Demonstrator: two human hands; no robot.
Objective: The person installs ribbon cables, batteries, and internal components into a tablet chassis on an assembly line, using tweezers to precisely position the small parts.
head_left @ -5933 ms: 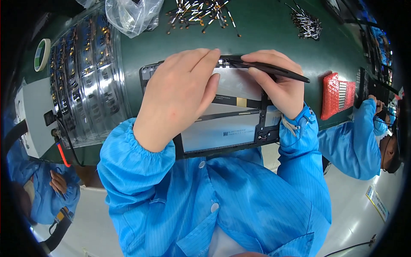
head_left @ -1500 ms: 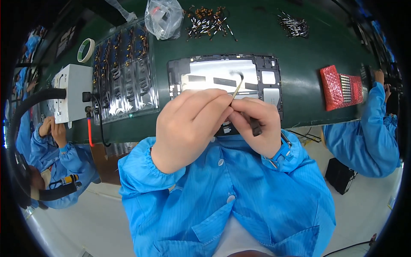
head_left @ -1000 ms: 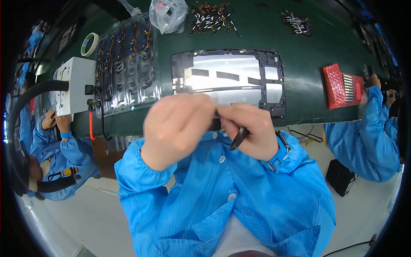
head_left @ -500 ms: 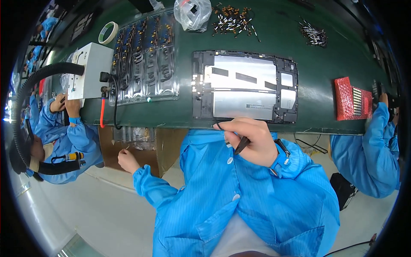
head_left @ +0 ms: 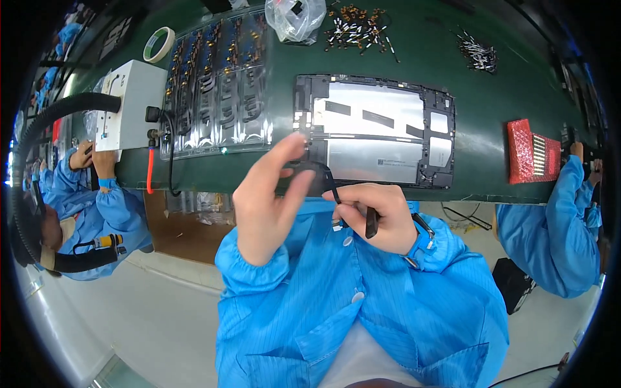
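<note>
My right hand (head_left: 385, 213) pinches a thin black flex cable (head_left: 329, 178) between thumb and forefinger. A pale connector end hangs below those fingertips. Tucked in the same hand is a dark, slim-handled tool (head_left: 371, 222), its working end hidden. Close by on the left, my left hand (head_left: 262, 204) is raised with thumb and fingers apart, slightly blurred, nothing visible between them. It reaches near the left edge of an opened tablet-like device (head_left: 372, 155), which lies on the green bench with a silver battery area and black strips.
Left of the device lies a clear compartment tray (head_left: 223, 139) of small parts, beside a white box-shaped machine (head_left: 132, 107) with a black hose. Behind are a tape roll (head_left: 159, 44), a plastic bag (head_left: 295, 22) and cable piles (head_left: 359, 31). Red bubble wrap (head_left: 519, 155) lies right. People sit either side.
My left hand has risen from above the cardboard box, up and right, toward the device; its fingers have spread. More of the cable shows at my right hand, which has barely moved.
</note>
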